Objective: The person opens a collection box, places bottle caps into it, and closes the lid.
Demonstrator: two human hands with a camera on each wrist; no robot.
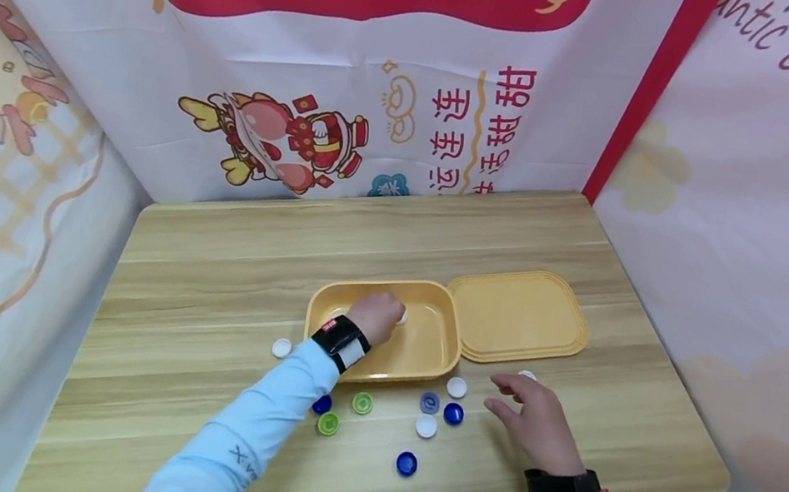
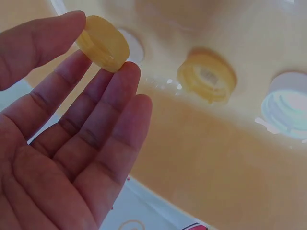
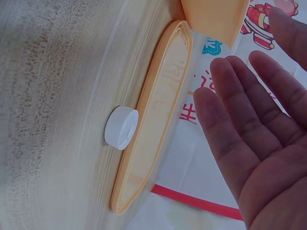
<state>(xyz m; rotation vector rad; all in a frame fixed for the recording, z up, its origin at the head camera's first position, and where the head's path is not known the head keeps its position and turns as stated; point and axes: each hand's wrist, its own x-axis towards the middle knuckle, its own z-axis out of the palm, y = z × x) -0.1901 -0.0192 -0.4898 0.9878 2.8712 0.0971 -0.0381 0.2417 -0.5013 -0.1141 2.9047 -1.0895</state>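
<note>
Inside the yellow-orange plastic box (image 1: 430, 360), my left hand (image 1: 375, 316) pinches a yellow bottle cap (image 2: 103, 43) between thumb and fingertips. Near it in the left wrist view are another yellow cap (image 2: 207, 75), a white cap (image 2: 288, 103) and a second white cap (image 2: 133, 46), partly hidden behind the pinched one. My right hand (image 1: 538, 424) hovers above the table at the right, fingers loosely extended and holding nothing. The nearest thing to it is a white cap (image 3: 121, 127) lying beside the box's flat lid (image 1: 517, 315).
On the wooden table (image 1: 209, 270) in front of the box lie several loose caps: green (image 1: 362, 403), dark blue (image 1: 407, 464), pale blue (image 1: 429, 402) and white (image 1: 425, 426). Another white cap (image 1: 282, 348) sits left of the box. Printed cloth walls stand behind and beside the table.
</note>
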